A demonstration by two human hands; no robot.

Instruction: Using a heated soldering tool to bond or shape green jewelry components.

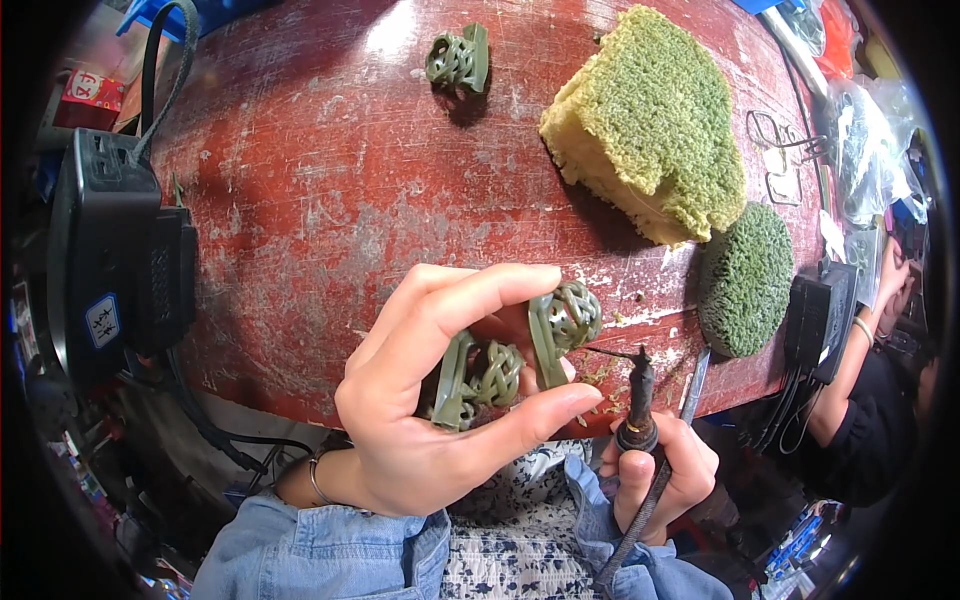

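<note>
My left hand [430,390] is closed with its fingers curved round two glossy dark green openwork pieces that look like wax. One openwork piece [567,322], with a flat bar along one side, is held out at the fingertips. Its twin [478,382] sits deeper, beside the palm. In my right hand [665,470] is a soldering-iron-like pen [641,395] with a dark shaft and a braided cord. The pen's thin bent tip points left and reaches the lower edge of the outer piece; whether it touches, I cannot tell. A third openwork piece [459,60] lies at the table's far side.
A large green-topped sponge block [655,120] and a green oval pad [748,280] lie on the worn red table [300,200]. Black power boxes stand left [125,250] and right [820,320]. A metal tool [694,385] lies near the edge. Another person's arm [850,370] shows at right.
</note>
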